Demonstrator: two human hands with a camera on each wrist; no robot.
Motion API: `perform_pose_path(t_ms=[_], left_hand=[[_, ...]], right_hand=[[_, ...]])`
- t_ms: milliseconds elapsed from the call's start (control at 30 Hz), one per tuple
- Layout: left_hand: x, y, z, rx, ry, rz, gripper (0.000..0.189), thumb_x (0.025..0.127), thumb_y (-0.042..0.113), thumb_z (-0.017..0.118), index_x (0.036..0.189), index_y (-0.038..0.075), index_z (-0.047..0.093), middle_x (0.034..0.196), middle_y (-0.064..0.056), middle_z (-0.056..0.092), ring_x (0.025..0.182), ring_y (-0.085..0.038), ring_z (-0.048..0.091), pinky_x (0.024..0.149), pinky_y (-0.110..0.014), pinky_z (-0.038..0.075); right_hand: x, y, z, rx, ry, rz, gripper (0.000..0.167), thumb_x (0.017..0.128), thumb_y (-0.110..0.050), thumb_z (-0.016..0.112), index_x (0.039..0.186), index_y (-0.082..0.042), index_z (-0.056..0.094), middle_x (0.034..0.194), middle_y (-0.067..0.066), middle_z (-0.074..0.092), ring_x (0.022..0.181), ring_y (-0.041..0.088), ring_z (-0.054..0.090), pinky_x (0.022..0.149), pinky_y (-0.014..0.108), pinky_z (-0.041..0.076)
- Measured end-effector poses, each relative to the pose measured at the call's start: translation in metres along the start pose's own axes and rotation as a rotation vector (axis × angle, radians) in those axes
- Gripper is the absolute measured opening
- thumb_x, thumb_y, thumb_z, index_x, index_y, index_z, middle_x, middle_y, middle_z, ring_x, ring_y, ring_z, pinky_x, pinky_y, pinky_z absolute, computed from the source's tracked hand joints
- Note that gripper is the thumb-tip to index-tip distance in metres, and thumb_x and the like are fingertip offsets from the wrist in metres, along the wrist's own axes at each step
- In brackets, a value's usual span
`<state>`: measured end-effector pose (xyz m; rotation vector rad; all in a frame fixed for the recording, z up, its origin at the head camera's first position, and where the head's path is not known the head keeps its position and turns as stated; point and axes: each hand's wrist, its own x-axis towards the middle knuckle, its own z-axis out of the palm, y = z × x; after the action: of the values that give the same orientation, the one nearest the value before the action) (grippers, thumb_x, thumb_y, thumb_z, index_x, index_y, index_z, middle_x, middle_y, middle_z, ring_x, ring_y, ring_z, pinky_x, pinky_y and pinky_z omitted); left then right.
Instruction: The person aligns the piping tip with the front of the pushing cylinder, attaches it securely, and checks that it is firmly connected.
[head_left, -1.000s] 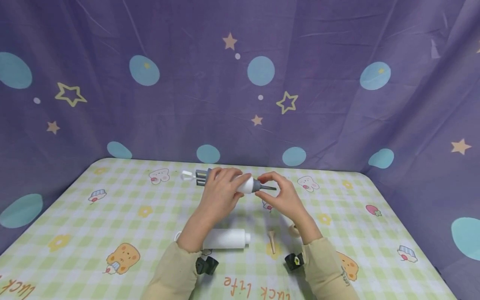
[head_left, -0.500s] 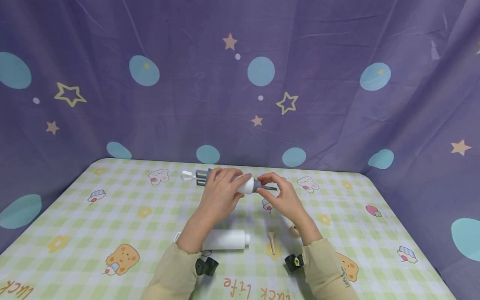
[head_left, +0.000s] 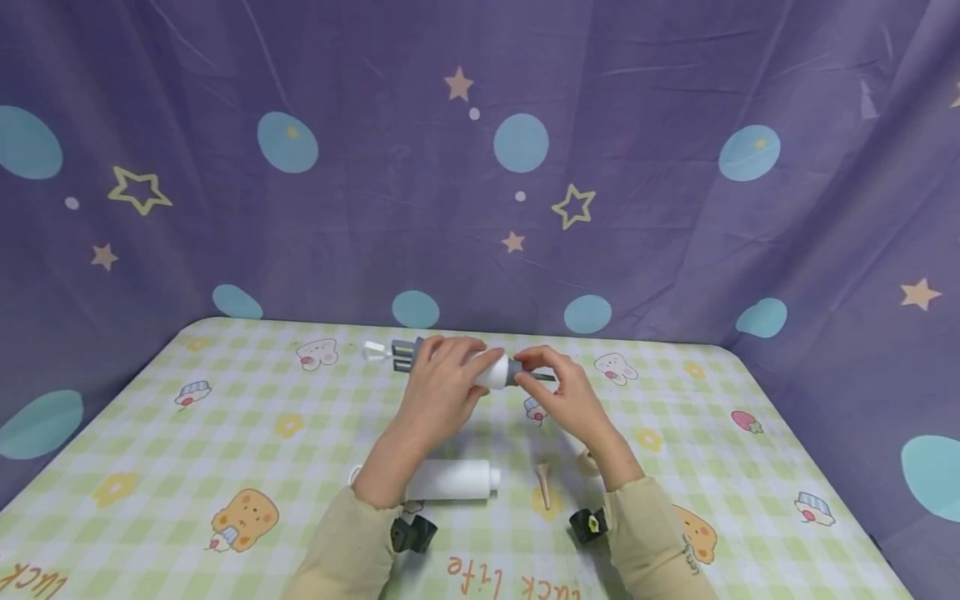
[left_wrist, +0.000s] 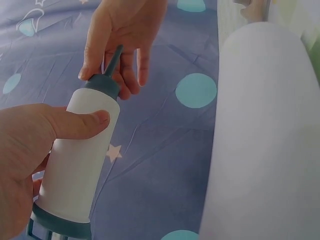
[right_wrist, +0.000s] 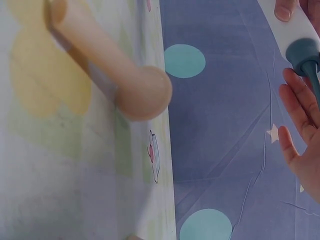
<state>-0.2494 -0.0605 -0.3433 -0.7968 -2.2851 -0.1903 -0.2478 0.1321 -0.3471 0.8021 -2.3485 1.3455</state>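
My left hand (head_left: 442,383) grips a white tube (left_wrist: 80,160) across its middle, thumb along the near side. Held sideways over the table, the tube has a blue-grey collar with a thin tapered nozzle (left_wrist: 115,60) at its right end. Its left end carries a slotted grey frame (head_left: 402,354) and a clear whitish tip (head_left: 375,351). My right hand (head_left: 566,392) pinches the nozzle's collar (left_wrist: 102,85) between thumb and forefinger; its other fingers extend loosely beneath, as the left wrist view shows.
A white cylinder (head_left: 453,480) with a small neck lies below my left forearm, partly hidden. Right of it lies a tan tee-shaped piece (head_left: 545,486). A round tan item (head_left: 588,461) sits half behind my right wrist. The checked tablecloth (head_left: 300,467) ends at a purple curtain (head_left: 375,208).
My right thumb and forefinger have shifted slightly on the collar and now cover more of the nozzle. My left hand and the tube stay in place.
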Motion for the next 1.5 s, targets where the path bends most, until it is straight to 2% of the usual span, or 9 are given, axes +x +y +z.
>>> perform_pose_path(t_ms=[167,333,500,867,1100,1333,1500], left_hand=[[0.0,-0.001,0.0,0.0,0.002,-0.003,0.05,0.067,0.021,0.08,0.114,0.021,0.063,0.108,-0.003,0.061,0.1,-0.021,0.057,0.092,-0.042,0.036],[0.0,-0.001,0.0,0.0,-0.005,-0.004,0.05,0.067,0.021,0.08,0.114,0.021,0.062,0.108,-0.003,0.061,0.1,-0.021,0.057,0.092,-0.042,0.036],[0.001,-0.001,0.0,-0.005,-0.008,0.0,0.05,0.067,0.021,0.08,0.115,0.021,0.062,0.108,-0.003,0.061,0.1,-0.021,0.057,0.092,-0.042,0.036],[0.001,-0.002,0.0,-0.009,0.0,-0.001,0.05,0.068,0.021,0.08,0.115,0.021,0.062,0.108,-0.003,0.061,0.1,-0.021,0.057,0.091,-0.042,0.036],[-0.001,-0.002,0.001,-0.002,-0.003,0.001,0.05,0.068,0.021,0.079,0.115,0.021,0.062,0.108,-0.003,0.061,0.1,-0.021,0.056,0.091,-0.042,0.037],[-0.004,0.0,0.001,-0.007,-0.001,0.012,0.051,0.068,0.02,0.08,0.116,0.021,0.062,0.108,-0.003,0.061,0.1,-0.021,0.056,0.091,-0.043,0.037],[-0.001,0.002,0.002,-0.002,0.018,0.016,0.051,0.067,0.021,0.08,0.115,0.021,0.062,0.108,-0.003,0.061,0.1,-0.02,0.056,0.09,-0.043,0.037]], right_hand=[[-0.001,0.002,0.0,-0.004,0.014,-0.022,0.03,0.08,-0.004,0.066,0.109,0.002,0.058,0.1,0.015,0.064,0.094,0.029,0.059,0.089,0.047,0.042],[-0.001,0.005,0.001,-0.002,0.026,-0.046,0.037,0.075,-0.003,0.071,0.11,-0.001,0.058,0.101,0.012,0.064,0.092,0.025,0.06,0.091,0.046,0.041],[-0.001,0.006,0.001,0.004,0.029,-0.045,0.037,0.074,-0.003,0.073,0.109,-0.002,0.059,0.101,0.011,0.064,0.091,0.022,0.059,0.091,0.047,0.04],[0.001,0.004,0.0,-0.012,0.034,-0.065,0.034,0.074,-0.002,0.072,0.106,-0.001,0.06,0.095,0.01,0.065,0.09,0.02,0.06,0.088,0.039,0.043],[0.0,0.004,0.002,-0.006,0.022,-0.063,0.037,0.074,-0.003,0.073,0.108,-0.001,0.059,0.098,0.01,0.064,0.091,0.022,0.059,0.089,0.043,0.042],[-0.001,0.034,0.009,0.005,0.018,-0.054,0.038,0.074,-0.01,0.075,0.109,-0.013,0.062,0.099,0.0,0.065,0.093,0.015,0.059,0.09,0.038,0.043],[0.0,0.041,0.007,-0.018,0.034,-0.087,0.035,0.075,-0.018,0.074,0.108,-0.018,0.062,0.098,-0.005,0.065,0.093,0.01,0.058,0.088,0.035,0.044]])
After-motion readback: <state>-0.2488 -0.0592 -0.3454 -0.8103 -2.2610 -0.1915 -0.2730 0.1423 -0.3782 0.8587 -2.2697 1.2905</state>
